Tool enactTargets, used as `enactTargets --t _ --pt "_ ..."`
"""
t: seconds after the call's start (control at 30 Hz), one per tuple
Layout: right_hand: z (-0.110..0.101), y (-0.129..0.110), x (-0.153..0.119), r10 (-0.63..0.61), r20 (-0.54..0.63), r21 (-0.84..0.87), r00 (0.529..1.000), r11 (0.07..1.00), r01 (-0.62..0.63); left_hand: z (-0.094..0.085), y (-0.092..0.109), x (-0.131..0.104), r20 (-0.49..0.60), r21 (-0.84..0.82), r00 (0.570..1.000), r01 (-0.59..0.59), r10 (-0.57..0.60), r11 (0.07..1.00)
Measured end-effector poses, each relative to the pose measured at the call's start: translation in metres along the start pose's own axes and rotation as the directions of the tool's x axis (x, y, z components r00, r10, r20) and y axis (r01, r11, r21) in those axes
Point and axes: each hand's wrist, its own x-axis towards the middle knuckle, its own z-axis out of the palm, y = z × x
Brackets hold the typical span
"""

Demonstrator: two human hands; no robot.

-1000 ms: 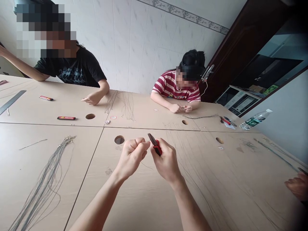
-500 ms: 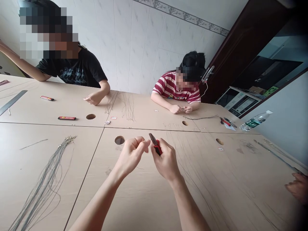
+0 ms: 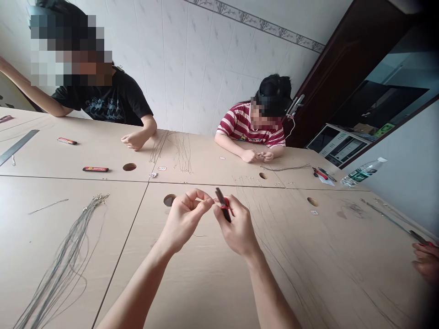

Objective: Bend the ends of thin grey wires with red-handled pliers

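My left hand (image 3: 185, 219) is closed, with thumb and forefinger pinched at what looks like the end of a thin cord (image 3: 200, 236). Most of that cord is hidden by the hand. Red-handled pliers (image 3: 221, 199) are gripped in my right hand (image 3: 238, 226), jaws pointing up and away. Their jaws are right beside the left fingertips; whether they touch the tiny piece there I cannot make out. To the left lies a bundle of grey cords (image 3: 73, 233) with small metal ends (image 3: 99, 198).
Two people sit across the table (image 3: 192, 283). A co-worker's hand (image 3: 425, 258) holds a tool at the right edge. More cords (image 3: 183, 153), a water bottle (image 3: 363, 172), red-and-black pliers (image 3: 320, 173), a ruler (image 3: 18, 147), a red-and-black case (image 3: 95, 169) and round table holes (image 3: 129, 167) are around.
My right hand has turned the pliers slightly more upright beside the left fingertips. The left fingers have shifted a little. At the right edge, the co-worker's hand has moved, and its tool now shows.
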Motion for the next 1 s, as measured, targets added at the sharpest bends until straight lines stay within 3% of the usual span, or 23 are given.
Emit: enactTargets --t 0.13,0.3,0.57,0.8,1.0 --pt "-0.011 -0.003 0.001 0.120 0.050 0.275 0.991 0.953 -0.129 -0.001 0.002 -0.001 -0.017 0.020 1.000 0.003 -0.003 1.000" --pt "-0.013 -0.008 0.000 0.102 0.106 0.368 0.989 0.920 -0.134 -0.001 0.004 -0.002 0.036 0.016 0.999 0.003 -0.004 1.000" --pt "-0.012 -0.008 0.000 0.060 0.093 0.295 0.994 0.952 -0.085 0.000 0.006 -0.004 0.054 0.065 0.999 -0.011 0.007 0.998" --pt "-0.013 -0.009 0.000 0.067 0.124 0.274 0.990 0.957 -0.099 -0.003 0.007 -0.004 0.019 0.209 0.993 -0.115 0.114 0.971" --pt "-0.013 -0.010 -0.001 0.040 0.134 0.238 0.990 0.969 -0.071 -0.005 0.002 -0.003 0.051 0.165 0.996 -0.079 0.072 0.983"
